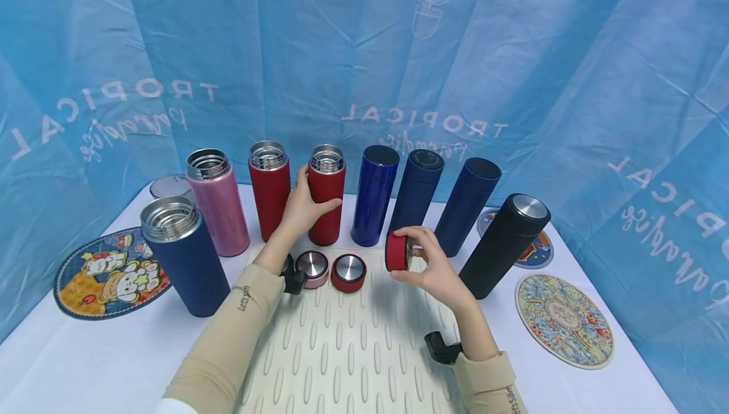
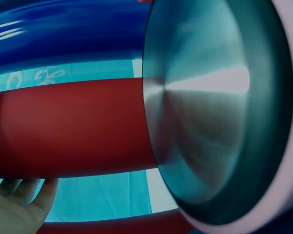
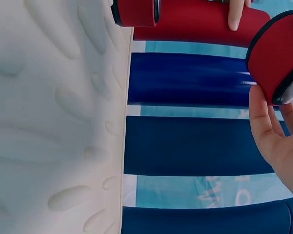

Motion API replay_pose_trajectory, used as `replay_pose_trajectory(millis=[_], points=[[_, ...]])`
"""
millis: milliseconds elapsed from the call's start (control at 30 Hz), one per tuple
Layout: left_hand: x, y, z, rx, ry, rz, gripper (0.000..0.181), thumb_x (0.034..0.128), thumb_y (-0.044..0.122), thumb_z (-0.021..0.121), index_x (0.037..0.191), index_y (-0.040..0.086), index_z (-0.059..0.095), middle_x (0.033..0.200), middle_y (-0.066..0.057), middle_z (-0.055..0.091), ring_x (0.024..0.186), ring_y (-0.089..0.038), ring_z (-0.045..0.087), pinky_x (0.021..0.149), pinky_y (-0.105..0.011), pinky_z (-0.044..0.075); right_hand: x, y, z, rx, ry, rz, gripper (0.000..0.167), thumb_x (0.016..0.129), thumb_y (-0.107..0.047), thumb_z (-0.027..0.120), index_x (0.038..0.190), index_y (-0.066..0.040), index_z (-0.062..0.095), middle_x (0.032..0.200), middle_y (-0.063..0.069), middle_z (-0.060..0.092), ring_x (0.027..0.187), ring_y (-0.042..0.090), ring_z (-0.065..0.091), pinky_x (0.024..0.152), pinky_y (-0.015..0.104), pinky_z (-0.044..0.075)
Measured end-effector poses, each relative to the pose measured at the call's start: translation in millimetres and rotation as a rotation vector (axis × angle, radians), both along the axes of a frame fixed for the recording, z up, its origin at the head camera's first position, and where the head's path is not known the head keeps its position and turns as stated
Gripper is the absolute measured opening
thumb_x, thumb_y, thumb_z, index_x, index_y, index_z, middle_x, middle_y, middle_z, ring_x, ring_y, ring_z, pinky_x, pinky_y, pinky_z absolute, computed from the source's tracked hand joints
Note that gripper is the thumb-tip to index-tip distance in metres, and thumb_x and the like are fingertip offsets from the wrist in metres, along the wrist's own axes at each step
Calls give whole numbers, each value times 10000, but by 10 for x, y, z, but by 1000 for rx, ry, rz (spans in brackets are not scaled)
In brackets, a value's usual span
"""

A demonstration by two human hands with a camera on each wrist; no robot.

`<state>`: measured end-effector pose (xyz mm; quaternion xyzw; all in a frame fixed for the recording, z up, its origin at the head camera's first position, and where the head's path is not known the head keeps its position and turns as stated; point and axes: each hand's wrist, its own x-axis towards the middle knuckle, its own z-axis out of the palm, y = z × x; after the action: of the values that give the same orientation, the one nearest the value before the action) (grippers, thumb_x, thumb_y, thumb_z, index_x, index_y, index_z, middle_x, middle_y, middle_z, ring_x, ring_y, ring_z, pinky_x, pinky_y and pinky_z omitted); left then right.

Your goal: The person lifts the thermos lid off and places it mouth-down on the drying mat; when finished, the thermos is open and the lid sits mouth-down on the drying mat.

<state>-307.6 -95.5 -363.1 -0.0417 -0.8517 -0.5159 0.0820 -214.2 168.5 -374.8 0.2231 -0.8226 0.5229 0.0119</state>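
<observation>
Likely opening bottles: red lid [image 1: 395, 252] pinched by right hand [image 1: 435, 269], red bottle [image 1: 330, 187] gripped at its ten o'clock by left hand [image 1: 302, 210]; lid-lowering probably needed.

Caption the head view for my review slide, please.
Left hand grips an open red bottle while the right hand holds a red lid above a cream mat.

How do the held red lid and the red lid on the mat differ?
The held lid is raised in the right hand; the resting lid sits on the mat. The held lid is turned sideways; the resting lid is steel side up. Both have red sides.
</observation>
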Motion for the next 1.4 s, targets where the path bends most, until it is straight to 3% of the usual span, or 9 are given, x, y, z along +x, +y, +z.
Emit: replay_pose_trajectory(millis=[233, 467, 767, 1100, 1400], points=[[-20, 22, 20, -49, 0, 0, 950, 808, 282, 707, 1462, 94, 44, 1400, -196, 373, 1257, -355, 403, 999, -532, 361, -42, -26, 1, 96, -32, -64, 623, 747, -194, 761, 1297, -228, 470, 1206, 63, 422, 1049, 234, 406, 826, 427, 456], [-21, 36, 24, -60, 0, 8, 947, 807, 293, 707, 1460, 91, 52, 1396, -199, 378, 1249, -356, 412, 999, -527, 363, -152, -86, -88, 322, 2, -113, 674, 712, -171, 792, 1307, -209, 475, 1231, 77, 457, 1088, 254, 448, 819, 401, 494], [-22, 31, 30, -63, -10, 10, 951, 808, 290, 706, 1461, 90, 45, 1396, -201, 377, 1249, -360, 412, 994, -536, 364, -215, -176, -264, 585, 80, -77, 729, 652, -142, 820, 1293, -186, 477, 1208, 113, 526, 1057, 327, 493, 797, 462, 472], [-19, 17, 13, -68, -11, 21, 954, 806, 294, 707, 1462, 78, 48, 1399, -208, 373, 1255, -368, 401, 994, -538, 363, -276, -248, -356, 659, 63, -47, 730, 629, -151, 834, 1264, -219, 481, 1228, 109, 537, 1060, 348, 518, 815, 483, 461], [6, 5, 6, -57, 0, 18, 953, 806, 284, 710, 1465, 86, 51, 1397, -209, 370, 1241, -367, 417, 981, -541, 375, -282, -294, -344, 692, 69, -36, 777, 600, -154, 860, 1272, -210, 473, 1238, 117, 549, 1073, 371, 517, 812, 515, 457]])
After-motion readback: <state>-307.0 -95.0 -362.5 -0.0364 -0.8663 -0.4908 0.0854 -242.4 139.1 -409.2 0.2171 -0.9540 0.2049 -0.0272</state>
